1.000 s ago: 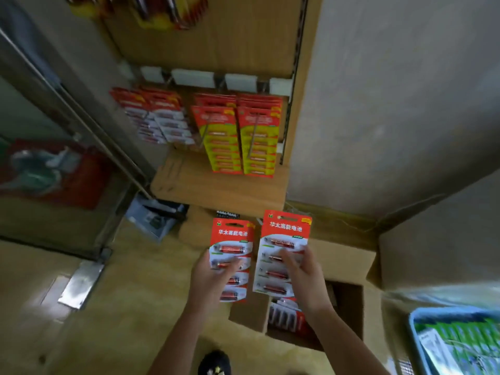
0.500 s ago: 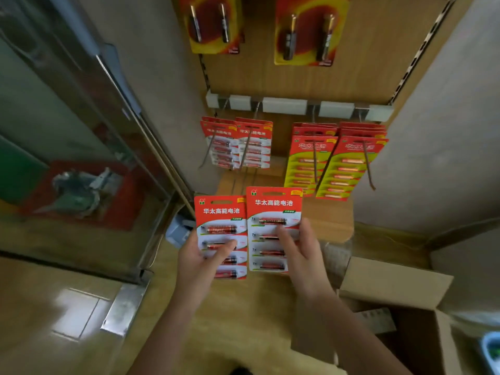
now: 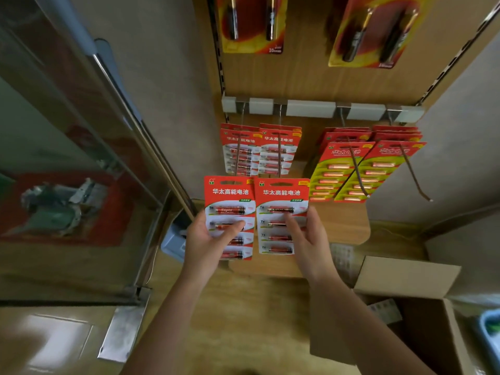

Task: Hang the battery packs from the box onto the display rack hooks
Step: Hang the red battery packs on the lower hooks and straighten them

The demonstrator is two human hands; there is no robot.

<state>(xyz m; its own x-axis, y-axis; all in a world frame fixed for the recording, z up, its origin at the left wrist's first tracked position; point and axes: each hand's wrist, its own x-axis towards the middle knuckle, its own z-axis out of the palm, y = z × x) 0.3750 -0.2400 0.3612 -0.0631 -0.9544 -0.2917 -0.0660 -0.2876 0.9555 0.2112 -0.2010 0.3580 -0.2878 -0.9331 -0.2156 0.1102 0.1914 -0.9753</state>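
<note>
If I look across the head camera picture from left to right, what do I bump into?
Glass door → left hand → left battery pack → right battery pack → right hand → yellow hanging packs → cardboard box.

A wood-grain back panel [image 3: 305,77] rises ahead, with a slotted metal upright [image 3: 457,52] along its right edge. Plain grey walls [image 3: 162,90] flank it. At left stands a glass door [image 3: 67,158] with a metal frame. The floor [image 3: 243,320] is tan and glossy, reflecting soft light at lower left.
</note>
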